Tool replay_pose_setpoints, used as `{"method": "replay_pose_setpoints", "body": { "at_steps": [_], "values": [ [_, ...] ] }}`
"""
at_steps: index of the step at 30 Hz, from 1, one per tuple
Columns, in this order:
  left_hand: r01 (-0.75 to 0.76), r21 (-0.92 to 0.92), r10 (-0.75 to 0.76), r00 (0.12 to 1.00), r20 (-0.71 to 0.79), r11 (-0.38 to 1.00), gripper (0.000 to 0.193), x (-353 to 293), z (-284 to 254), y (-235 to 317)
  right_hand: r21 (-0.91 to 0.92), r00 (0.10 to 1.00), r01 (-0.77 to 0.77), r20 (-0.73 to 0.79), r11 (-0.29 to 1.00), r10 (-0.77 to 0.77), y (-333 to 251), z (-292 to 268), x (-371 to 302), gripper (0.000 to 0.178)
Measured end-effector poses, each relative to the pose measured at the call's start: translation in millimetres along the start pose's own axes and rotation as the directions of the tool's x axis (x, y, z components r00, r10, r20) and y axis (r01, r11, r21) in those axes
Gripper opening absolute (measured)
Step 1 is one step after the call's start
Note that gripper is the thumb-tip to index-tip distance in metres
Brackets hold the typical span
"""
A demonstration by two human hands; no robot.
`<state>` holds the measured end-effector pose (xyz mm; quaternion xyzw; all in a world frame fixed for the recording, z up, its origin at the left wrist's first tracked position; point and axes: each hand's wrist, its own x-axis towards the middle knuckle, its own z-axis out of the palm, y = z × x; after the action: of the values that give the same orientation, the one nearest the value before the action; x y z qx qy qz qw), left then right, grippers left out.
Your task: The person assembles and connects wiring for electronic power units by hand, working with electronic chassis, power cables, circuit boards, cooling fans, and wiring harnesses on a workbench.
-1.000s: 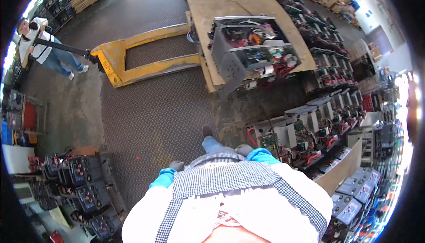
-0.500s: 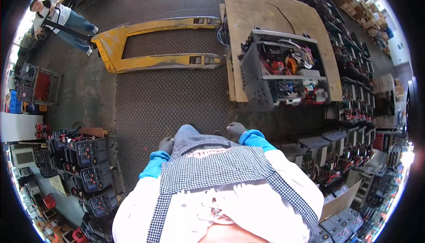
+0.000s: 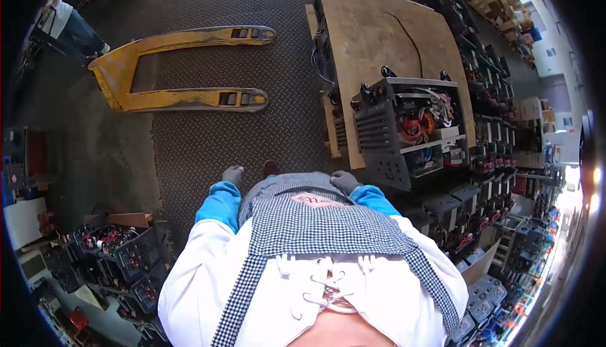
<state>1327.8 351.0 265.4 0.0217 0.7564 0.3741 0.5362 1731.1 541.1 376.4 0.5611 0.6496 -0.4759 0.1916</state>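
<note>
My left hand, in a dark grey glove, hangs beside my checked apron over the ribbed metal floor, its fingers loosely bent and nothing seen in them. On the other side, my right hand, gloved alike, is at the apron's edge with fingers loosely bent and no object showing. Ahead to the right of it, an open-sided machine with wheels, wires and a copper coil rests by a large wooden board. A yellow pallet truck stands ahead to the left, its forks apart from the board.
A person stands at the pallet truck's handle end. Black machine units crowd the near left. Rows of similar units line the right, with cardboard boxes at the far right. A black cable lies on the board.
The pallet truck has moved left, away from the board, along with the person at its handle. My left hand has swung forward; the board and machine appear slightly shifted in view.
</note>
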Motion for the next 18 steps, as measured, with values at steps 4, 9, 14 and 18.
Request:
{"method": "replay_pose_setpoints", "body": {
  "at_steps": [4, 9, 14, 18],
  "values": [
    [0.077, -0.067, -0.069, 0.992, 0.108, 0.995, 0.037, 72, -38, 7, 0.108, 0.999, -0.038, -0.012, 0.993, 0.039, -95, -37, 18, 0.046],
    [-0.658, 0.737, 0.294, 0.743, 0.602, 0.154, 0.019, 123, -1, 74, 0.119, 0.995, -0.065, -0.073, 0.991, 0.074, -101, -79, 102, 0.044],
    [-0.544, 0.515, 0.336, 0.83, 0.446, 0.662, 0.02, 261, -2, 96, -0.043, 0.998, 0.029, -0.051, 0.999, -0.031, -169, -144, 218, 0.041],
    [-0.668, 0.625, 0.444, 0.74, 0.505, 0.404, 0.02, 350, 24, 257, -0.05, 1.0, 0.019, -0.019, 0.999, -0.02, -221, -231, 324, 0.04]
  ]
}}
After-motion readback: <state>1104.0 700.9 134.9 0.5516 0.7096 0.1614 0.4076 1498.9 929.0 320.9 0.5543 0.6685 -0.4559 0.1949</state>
